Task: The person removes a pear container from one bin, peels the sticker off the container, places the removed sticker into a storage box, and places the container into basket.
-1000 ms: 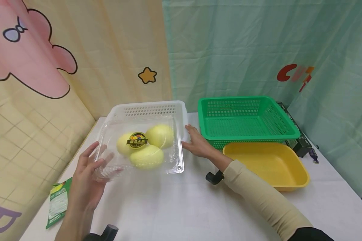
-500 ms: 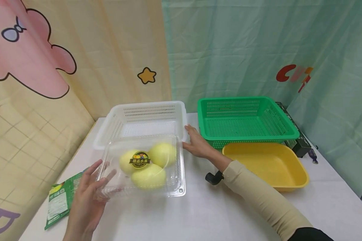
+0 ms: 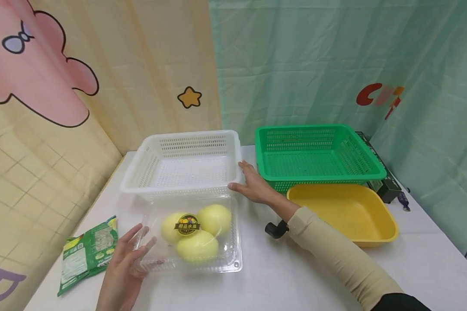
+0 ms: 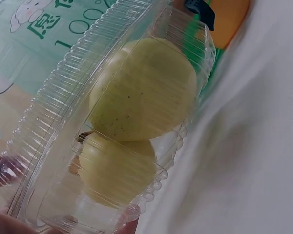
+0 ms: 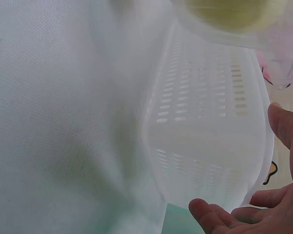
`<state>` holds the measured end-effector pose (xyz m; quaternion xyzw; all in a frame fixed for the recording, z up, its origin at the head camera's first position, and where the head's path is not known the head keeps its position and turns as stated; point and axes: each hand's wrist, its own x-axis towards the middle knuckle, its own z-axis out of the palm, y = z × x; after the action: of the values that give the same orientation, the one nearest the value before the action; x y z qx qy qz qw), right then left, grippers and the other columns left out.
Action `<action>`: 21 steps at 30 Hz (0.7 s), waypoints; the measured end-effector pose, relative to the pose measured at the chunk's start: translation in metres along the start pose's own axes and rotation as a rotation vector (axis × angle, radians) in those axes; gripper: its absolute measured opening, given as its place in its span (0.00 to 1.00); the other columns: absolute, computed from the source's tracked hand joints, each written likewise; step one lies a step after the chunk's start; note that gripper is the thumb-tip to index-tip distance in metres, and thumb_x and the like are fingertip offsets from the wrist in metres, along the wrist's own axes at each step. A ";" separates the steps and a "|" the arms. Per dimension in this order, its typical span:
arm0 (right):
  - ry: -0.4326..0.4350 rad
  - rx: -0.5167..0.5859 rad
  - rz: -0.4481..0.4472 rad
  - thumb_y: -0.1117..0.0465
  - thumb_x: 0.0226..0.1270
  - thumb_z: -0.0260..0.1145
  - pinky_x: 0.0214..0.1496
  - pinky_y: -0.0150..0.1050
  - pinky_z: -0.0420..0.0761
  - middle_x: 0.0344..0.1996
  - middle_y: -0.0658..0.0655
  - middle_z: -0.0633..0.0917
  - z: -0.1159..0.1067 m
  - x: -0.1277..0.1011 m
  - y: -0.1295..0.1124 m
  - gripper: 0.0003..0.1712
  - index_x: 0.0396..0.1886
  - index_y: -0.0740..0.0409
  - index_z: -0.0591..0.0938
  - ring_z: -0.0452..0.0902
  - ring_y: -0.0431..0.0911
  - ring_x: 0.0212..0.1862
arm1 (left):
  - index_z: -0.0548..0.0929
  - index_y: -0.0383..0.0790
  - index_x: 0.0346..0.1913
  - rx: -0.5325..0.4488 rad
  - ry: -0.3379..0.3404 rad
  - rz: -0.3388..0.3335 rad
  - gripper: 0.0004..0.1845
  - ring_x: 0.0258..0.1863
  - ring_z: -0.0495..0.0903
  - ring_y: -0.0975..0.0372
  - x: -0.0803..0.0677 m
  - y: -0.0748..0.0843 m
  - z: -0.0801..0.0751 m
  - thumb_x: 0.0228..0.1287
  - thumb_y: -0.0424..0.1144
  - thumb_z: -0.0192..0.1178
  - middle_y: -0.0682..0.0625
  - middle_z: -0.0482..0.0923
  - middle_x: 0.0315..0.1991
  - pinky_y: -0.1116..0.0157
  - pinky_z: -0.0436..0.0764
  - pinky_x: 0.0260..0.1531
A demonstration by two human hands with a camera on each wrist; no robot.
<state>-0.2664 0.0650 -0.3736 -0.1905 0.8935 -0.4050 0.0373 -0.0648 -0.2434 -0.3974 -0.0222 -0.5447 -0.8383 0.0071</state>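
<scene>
A clear plastic clamshell fruit box (image 3: 229,242) holds three pale yellow-green fruits (image 3: 197,247) and bears a black and gold label (image 3: 187,225). My left hand (image 3: 122,263) grips its left end, fingers and thumb around the edge. The left wrist view shows the ribbed side of the box tilted above the white cloth. Just behind the box stands a white perforated basket (image 3: 140,190). At that basket's front right corner is my right hand (image 3: 254,185), with spread fingers along the side and thumb by the rim; the right wrist view has fingers and thumb about this corner.
Right of the white basket stands a green perforated basket (image 3: 319,178), with a yellow basin (image 3: 342,216) in front of it. A green and white packet (image 3: 87,248) lies at the left. Behind the green basket's right side is a black box (image 3: 389,192). Printed curtains (image 3: 288,65) close off the back.
My left hand has brought the fruit box toward me and lower, away from above the white basket, whose inside now shows. The right hand has stayed by the corner, its thumb shifting slightly left.
</scene>
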 end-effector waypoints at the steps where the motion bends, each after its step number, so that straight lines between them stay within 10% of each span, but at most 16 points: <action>1: -0.001 0.000 0.003 0.48 0.61 0.66 0.71 0.55 0.61 0.75 0.63 0.50 0.000 0.000 0.000 0.50 0.74 0.61 0.51 0.53 0.57 0.73 | 0.58 0.52 0.71 0.015 0.010 -0.003 0.27 0.57 0.76 0.69 0.000 -0.002 0.000 0.74 0.29 0.38 0.59 0.60 0.65 0.58 0.83 0.45; 14: -0.006 0.003 0.022 0.48 0.61 0.66 0.71 0.55 0.61 0.75 0.62 0.50 0.001 0.000 0.000 0.50 0.74 0.60 0.50 0.53 0.57 0.74 | 0.56 0.49 0.71 0.202 0.080 -0.015 0.26 0.57 0.72 0.75 0.004 -0.023 0.011 0.73 0.31 0.42 0.59 0.56 0.66 0.64 0.83 0.43; 21: -0.013 -0.004 0.030 0.47 0.62 0.65 0.72 0.55 0.59 0.75 0.61 0.49 0.001 0.000 0.000 0.50 0.74 0.59 0.50 0.51 0.56 0.74 | 0.53 0.54 0.72 0.332 0.149 -0.148 0.28 0.59 0.66 0.75 0.010 -0.022 0.026 0.73 0.38 0.46 0.55 0.48 0.71 0.63 0.80 0.48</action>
<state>-0.2661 0.0644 -0.3740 -0.1798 0.8968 -0.4013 0.0488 -0.0751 -0.2110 -0.4067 0.0813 -0.6736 -0.7345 -0.0107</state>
